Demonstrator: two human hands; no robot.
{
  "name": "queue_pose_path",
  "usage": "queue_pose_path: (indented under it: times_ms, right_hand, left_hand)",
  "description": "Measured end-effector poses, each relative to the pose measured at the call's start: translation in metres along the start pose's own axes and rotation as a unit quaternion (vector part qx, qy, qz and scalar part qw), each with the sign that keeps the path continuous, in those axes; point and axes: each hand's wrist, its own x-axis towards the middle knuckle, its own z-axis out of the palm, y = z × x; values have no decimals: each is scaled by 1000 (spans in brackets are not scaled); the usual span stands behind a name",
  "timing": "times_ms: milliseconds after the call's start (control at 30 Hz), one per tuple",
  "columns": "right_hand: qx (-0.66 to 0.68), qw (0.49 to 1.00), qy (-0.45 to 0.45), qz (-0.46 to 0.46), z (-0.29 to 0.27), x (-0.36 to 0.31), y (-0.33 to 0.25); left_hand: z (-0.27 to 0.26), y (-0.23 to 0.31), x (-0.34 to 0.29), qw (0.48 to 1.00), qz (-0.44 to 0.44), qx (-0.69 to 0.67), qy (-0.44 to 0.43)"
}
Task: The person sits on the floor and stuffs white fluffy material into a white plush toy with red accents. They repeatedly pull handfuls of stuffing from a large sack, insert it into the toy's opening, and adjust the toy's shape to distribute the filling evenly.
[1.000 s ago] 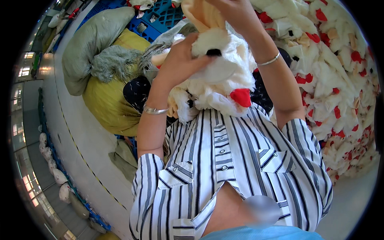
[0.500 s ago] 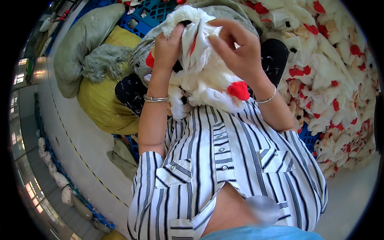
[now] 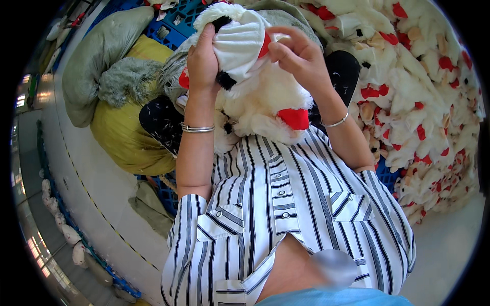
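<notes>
Above my lap I hold a white plush toy skin, its smooth fabric backing facing up and fluffy pile along the edge. Black patches show at its top and lower corner, and a red fabric piece sits at its right side. My left hand is closed on the skin's left edge, thumb on top. Beside the red piece, my right hand has its fingers bent and pinched at the right edge. More white plush lies beneath on my lap, with a red fabric part on it.
A big heap of white plush skins with red and black parts fills the right side. At left lie a yellow sack and a grey-green sack. Blue plastic crates stand at the far side.
The plush skin has been spread and turned, so its smooth backing and lower black patch now show. My right hand has come from loosely spread fingers to a pinch at its edge.
</notes>
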Motion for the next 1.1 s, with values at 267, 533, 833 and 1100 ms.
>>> queue_pose_path:
  times_ms: [267, 533, 833, 1100]
  right_hand:
    - [-104, 994, -26, 7, 6, 11, 14]
    - [16, 979, -117, -164, -29, -3, -83]
    - [-229, 945, -201, -119, -57, 111, -24]
    - [-420, 887, -192, -7, -15, 2, 53]
  left_hand:
    - [9, 2, -12, 1000, 6, -3, -15]
    - [-2, 38, 13, 961, -17, 241, 132]
    - [-26, 59, 97, 905, 264, 317, -105]
    - [-97, -25, -38, 894, 17, 442, -72]
